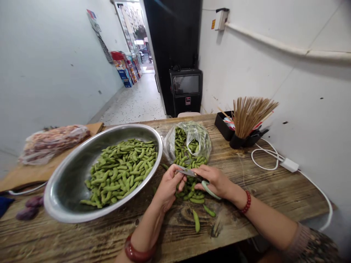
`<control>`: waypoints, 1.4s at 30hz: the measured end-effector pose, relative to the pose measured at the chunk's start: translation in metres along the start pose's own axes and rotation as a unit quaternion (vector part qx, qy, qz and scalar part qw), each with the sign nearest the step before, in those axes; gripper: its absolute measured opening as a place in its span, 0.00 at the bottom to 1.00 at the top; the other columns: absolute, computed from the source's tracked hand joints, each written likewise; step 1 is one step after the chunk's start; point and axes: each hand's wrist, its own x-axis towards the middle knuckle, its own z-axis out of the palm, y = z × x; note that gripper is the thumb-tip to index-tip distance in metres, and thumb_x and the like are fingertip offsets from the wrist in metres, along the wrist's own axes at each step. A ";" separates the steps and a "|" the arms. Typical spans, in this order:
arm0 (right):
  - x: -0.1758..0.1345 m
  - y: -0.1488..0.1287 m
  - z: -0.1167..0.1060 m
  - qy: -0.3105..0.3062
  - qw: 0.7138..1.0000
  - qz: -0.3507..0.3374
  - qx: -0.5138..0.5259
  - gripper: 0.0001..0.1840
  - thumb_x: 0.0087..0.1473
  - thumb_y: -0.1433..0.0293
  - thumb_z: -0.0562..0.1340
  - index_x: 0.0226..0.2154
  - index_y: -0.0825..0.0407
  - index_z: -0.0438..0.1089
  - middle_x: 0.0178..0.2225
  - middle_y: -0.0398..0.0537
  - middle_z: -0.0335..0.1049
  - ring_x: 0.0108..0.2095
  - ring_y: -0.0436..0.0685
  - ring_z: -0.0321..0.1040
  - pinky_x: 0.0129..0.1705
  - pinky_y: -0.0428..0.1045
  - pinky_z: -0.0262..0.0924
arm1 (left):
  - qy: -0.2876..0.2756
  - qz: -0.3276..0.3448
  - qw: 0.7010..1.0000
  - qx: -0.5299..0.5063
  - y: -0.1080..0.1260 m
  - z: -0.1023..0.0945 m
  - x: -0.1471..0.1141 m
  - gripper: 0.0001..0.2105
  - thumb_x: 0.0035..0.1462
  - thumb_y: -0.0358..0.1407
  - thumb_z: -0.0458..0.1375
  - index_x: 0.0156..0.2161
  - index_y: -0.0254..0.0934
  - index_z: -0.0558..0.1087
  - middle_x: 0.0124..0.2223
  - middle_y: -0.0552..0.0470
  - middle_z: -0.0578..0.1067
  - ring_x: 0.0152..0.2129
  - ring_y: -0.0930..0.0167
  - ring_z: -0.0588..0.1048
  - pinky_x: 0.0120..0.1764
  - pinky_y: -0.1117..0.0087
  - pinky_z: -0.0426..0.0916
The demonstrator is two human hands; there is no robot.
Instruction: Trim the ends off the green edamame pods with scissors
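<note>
My right hand (215,179) grips a pair of scissors (210,190) with pale green handles, blades pointing left. Their tips reach the pinched fingers of my left hand (169,184), where a bit of green pod shows by the blades. Most of that edamame pod is hidden by the fingers. Below and behind both hands lies a heap of edamame pods (196,200), spilling from a clear plastic bag (169,143). Left of my hands stands a wide steel basin (68,182), partly filled with green pods (123,168).
Skewers (249,117) stand in a black holder (223,126) at the back right, near a white cable with an adapter (289,165). At left, a bag of meat (55,142) rests on a wooden board (16,178). Purple-red bulbs (29,210) lie beside the basin.
</note>
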 end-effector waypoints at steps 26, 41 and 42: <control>0.006 -0.012 -0.003 0.186 0.970 0.070 0.143 0.24 0.51 0.65 0.67 0.50 0.52 0.67 0.36 0.47 0.66 0.35 0.53 0.65 0.38 0.49 0.63 | -0.128 0.040 0.923 0.361 0.008 -0.014 -0.001 0.06 0.47 0.33 0.63 0.33 0.36 0.80 0.25 0.53 0.72 0.23 0.73 0.67 0.27 0.75 0.62; -0.007 0.005 -0.013 0.129 0.983 0.010 0.127 0.22 0.52 0.63 0.66 0.49 0.53 0.67 0.38 0.50 0.68 0.37 0.55 0.66 0.39 0.50 0.65 | -0.103 0.125 0.905 0.393 0.001 -0.008 0.001 0.06 0.52 0.34 0.60 0.28 0.39 0.79 0.27 0.49 0.78 0.26 0.68 0.73 0.33 0.71 0.65; -0.007 0.007 -0.014 0.136 0.983 0.012 0.125 0.22 0.52 0.63 0.66 0.49 0.53 0.67 0.38 0.50 0.68 0.37 0.55 0.66 0.39 0.50 0.65 | -0.077 0.128 0.908 0.391 0.001 -0.009 0.002 0.05 0.51 0.34 0.60 0.29 0.39 0.79 0.28 0.49 0.78 0.27 0.67 0.73 0.34 0.71 0.65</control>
